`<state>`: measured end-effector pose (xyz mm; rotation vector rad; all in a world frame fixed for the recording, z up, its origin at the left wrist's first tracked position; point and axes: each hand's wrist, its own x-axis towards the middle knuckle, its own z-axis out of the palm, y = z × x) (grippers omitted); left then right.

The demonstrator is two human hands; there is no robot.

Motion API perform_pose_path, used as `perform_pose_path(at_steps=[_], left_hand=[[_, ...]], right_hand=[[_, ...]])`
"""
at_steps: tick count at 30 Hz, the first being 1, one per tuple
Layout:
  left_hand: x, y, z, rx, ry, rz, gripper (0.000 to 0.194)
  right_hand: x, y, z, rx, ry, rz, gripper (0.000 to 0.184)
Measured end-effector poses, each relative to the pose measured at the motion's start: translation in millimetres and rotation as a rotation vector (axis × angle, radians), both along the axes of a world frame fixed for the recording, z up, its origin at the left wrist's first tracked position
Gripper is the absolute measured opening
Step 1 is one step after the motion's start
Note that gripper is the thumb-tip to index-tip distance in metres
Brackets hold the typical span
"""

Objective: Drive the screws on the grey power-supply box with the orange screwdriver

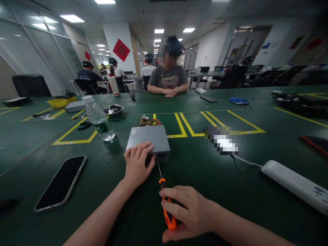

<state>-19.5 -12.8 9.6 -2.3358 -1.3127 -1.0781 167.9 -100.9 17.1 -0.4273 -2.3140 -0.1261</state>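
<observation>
A grey metal computer power supply point(150, 135) lies flat on the green table, its bundle of coloured wires point(150, 121) coming out at the far side. My left hand point(138, 162) holds it at the near left corner, fingers across the top and thumb at the near face. In my right hand point(188, 210) is a screwdriver point(169, 217) with an orange and black handle. Its thin shaft points away from me, and the tip reaches the near face of the power supply beside my left thumb. Whether the tip sits in a screw is too small to tell.
Left of my arms lies a phone point(61, 182); beyond it stand a water bottle point(98, 119) and a metal bowl point(113, 110) of small parts. At right are a lit, blurred device point(225, 143) and a white power strip point(294, 184). A person point(167, 77) sits opposite.
</observation>
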Motion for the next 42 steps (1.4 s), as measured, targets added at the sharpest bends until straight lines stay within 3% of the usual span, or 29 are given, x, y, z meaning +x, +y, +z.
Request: perform_pose_path(at_steps=[6,14,21,27,32,42], left_hand=[[0.3,-0.1,1.4,-0.010,0.013,0.004,0.030],[0.4,0.8,-0.7,-0.005,0.001,0.005,0.031],[0.6,0.8,0.5,0.007,-0.001,0.001,0.031],[0.7,0.3,0.7,0.010,0.007,0.003,0.030],[0.8,-0.6,1.0,0.011,0.009,0.006,0.030],[0.6,0.2,0.5,0.011,0.006,0.009,0.029]], right_hand=[[-3.2,-5.0,4.0,-0.048,-0.143,-0.003,0.035],[-7.3,-2.9,-5.4,-0.052,0.024,0.015,0.029],[-8.5,-5.7,3.0,-0.024,-0.181,-0.011,0.030],[-12.0,-4.6,0.7,0.036,-0.042,-0.015,0.039],[-11.9,-6.5,1.4,-0.025,-0.075,-0.028,0.033],[-12.7,-4.8,0.0,0.080,-0.048,-0.016,0.033]])
